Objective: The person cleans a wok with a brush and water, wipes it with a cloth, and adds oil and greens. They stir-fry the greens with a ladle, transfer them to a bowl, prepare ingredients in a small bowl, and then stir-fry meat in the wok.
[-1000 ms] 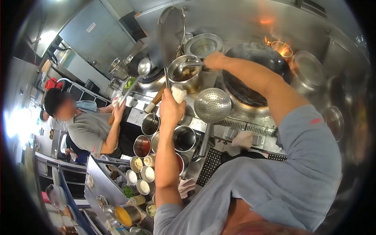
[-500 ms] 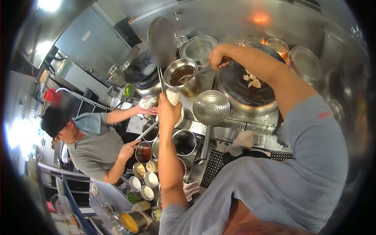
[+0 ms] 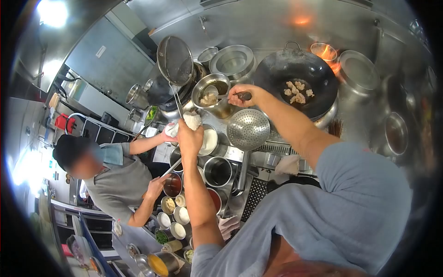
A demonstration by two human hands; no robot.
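My left hand (image 3: 190, 138) is closed round the long handle of a round mesh strainer (image 3: 175, 61), with a bunched white cloth (image 3: 192, 120) at the grip. The strainer is raised, tilted, left of a steel pot (image 3: 221, 111) of brown liquid. My right hand (image 3: 243, 95) grips the dark handle of a ladle (image 3: 211, 91), whose bowl is inside that pot; pale bits show by the bowl, too small to name. To the right, a black wok (image 3: 272, 74) on the stove holds several pale cooked pieces (image 3: 297, 96).
A perforated skimmer (image 3: 248, 129) lies in front of the pot. Flames (image 3: 328, 53) burn behind the wok. At left a co-worker (image 3: 113, 180) holds a long handle and a white cloth. Several containers of sauces and ingredients, including a red sauce pot (image 3: 172, 184), stand between us.
My right hand has moved left and down with the ladle, uncovering the wok. The strainer has swung left and down, its mesh now facing me more.
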